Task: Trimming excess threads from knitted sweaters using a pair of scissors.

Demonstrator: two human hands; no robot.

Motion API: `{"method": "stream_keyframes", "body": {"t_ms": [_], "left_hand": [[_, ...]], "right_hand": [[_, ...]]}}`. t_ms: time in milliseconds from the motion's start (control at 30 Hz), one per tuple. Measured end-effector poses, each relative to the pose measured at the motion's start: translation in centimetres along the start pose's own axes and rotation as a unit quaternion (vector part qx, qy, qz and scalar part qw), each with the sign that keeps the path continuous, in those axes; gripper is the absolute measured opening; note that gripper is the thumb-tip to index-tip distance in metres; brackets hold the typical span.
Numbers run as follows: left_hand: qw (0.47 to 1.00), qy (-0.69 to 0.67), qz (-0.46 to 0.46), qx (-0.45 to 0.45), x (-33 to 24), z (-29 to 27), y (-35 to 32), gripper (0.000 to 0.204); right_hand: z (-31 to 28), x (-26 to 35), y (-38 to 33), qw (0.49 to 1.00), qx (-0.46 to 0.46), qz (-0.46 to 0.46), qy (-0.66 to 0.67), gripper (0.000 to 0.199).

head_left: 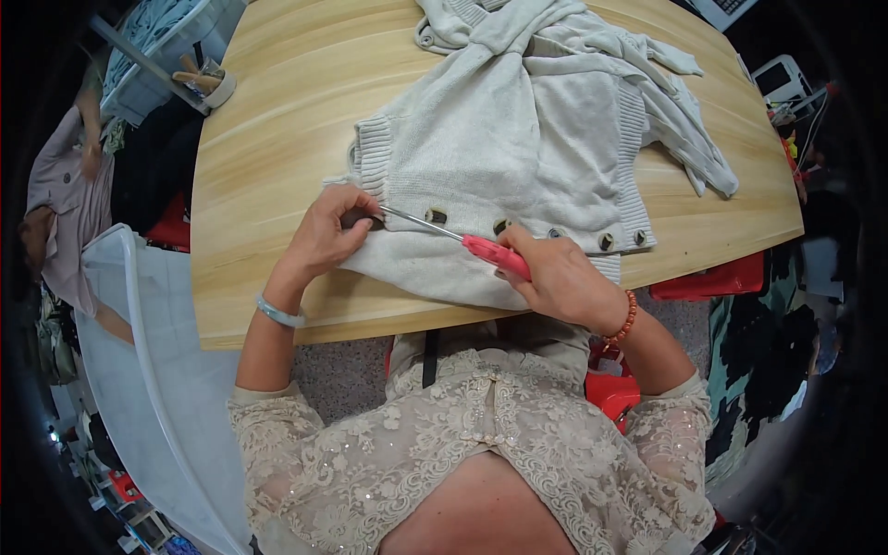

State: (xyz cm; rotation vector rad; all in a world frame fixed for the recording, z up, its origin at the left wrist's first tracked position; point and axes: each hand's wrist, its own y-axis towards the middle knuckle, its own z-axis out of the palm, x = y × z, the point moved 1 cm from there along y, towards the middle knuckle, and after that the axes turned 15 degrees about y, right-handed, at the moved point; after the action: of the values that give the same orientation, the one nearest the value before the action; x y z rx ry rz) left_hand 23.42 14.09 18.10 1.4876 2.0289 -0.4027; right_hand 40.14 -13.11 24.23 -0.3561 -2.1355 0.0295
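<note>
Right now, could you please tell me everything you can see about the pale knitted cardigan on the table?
The cardigan is a cream, soft-looking knit with ribbed hems and a front row of dark round buttons. It lies spread flat on the wooden table, its sleeves bunched toward the far right edge. The left hand presses down on its near left corner, pinching one button. The right hand rests on its near edge, holding a red-handled tool whose thin metal blade points at that button.

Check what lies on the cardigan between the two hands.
In the head view, scissors span from right hand to left hand, crossing one button on the cardigan.
</note>
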Motion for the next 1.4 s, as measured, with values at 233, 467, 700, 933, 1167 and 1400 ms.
{"method": "stream_keyframes", "body": {"t_ms": [233,467,700,933,1167,1400], "left_hand": [[0.987,0.095,0.111,-0.062,-6.2,3.5,0.3,0.042],[0.994,0.008,0.107,0.03,-5.9,5.3,2.0,0.023],[0.995,-0.069,0.012,0.067,-4.8,4.3,1.3,0.027],[0.975,0.118,0.185,-0.021,-12.1,6.7,3.4,0.041],[0.982,0.059,0.11,0.139,-12.3,9.0,5.3,0.022],[0.977,0.014,0.098,0.19,-12.0,9.1,5.5,0.018]], "right_hand": [[-1.6,-2.0,-5.0,0.998,-0.048,0.039,0.005,0.029],[-1.9,-1.6,-8.6,0.989,-0.017,0.12,-0.085,0.03],[-0.8,-2.3,-6.0,0.999,-0.018,0.046,0.02,0.029],[-2.7,-3.9,-11.8,0.991,-0.111,0.069,0.012,0.031],[-2.9,-4.3,-14.9,0.983,-0.055,0.162,-0.068,0.025],[-1.7,-6.1,-14.0,0.994,-0.059,0.094,0.022,0.023]]}}
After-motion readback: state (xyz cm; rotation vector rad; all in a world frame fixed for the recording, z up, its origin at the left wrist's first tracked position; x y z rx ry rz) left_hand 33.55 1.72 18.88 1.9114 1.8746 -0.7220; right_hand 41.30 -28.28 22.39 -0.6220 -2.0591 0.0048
